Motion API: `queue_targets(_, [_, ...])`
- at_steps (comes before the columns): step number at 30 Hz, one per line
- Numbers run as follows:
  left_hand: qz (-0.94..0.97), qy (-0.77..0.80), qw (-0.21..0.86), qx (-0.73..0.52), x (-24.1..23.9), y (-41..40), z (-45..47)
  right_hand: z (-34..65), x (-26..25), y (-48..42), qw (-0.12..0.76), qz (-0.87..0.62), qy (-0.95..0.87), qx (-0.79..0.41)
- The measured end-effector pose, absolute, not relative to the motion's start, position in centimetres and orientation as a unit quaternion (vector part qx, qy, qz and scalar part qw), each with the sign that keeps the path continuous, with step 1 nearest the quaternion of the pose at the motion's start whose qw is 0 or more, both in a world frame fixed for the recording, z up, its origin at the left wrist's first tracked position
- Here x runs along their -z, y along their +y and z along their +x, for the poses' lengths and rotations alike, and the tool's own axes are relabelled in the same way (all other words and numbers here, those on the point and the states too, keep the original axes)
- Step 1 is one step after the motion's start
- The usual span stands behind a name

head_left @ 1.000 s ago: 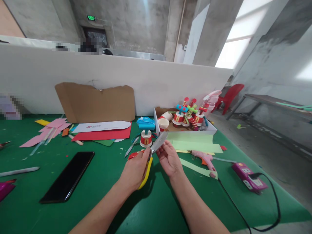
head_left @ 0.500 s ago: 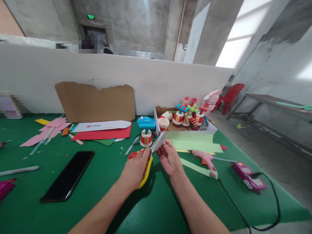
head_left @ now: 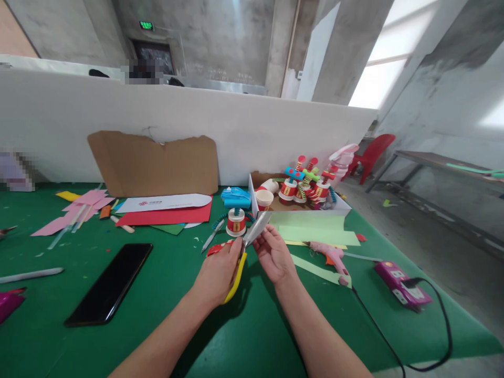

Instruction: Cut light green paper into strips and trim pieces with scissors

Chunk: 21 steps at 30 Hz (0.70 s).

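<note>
My left hand (head_left: 220, 270) is closed around scissors (head_left: 237, 283) with red and yellow handles, their blades pointing up and to the right. Close by the blades, my right hand (head_left: 274, 254) has its fingertips pinched together; what lies between them, if anything, is too small to make out. Just beyond the hands stands an upturned red and white paper cup (head_left: 236, 223) with dark green coiled paper strips at its sides. Beside it lies a pen (head_left: 212, 236).
An open box (head_left: 303, 211) at the back holds several cup figures. To the right lie light green paper (head_left: 318, 235), a pink glue gun (head_left: 334, 257) and a purple power box (head_left: 403, 286) with a black cable. A phone (head_left: 110, 283) and red paper (head_left: 165, 216) are on the left.
</note>
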<state>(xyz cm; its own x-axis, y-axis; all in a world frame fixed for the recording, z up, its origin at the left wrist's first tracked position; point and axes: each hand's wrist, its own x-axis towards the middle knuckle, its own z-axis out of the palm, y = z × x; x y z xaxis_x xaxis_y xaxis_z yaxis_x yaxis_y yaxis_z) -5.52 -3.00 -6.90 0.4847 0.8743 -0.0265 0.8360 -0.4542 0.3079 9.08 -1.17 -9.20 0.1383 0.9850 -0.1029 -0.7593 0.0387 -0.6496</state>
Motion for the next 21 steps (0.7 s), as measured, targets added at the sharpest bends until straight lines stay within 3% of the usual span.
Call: queue_targets(21, [0.85, 0.509, 0.128, -0.037, 6.31, -3.11, -5.55, 9.12, 9.18, -1.16, 0.7, -0.281, -0.167, -0.635])
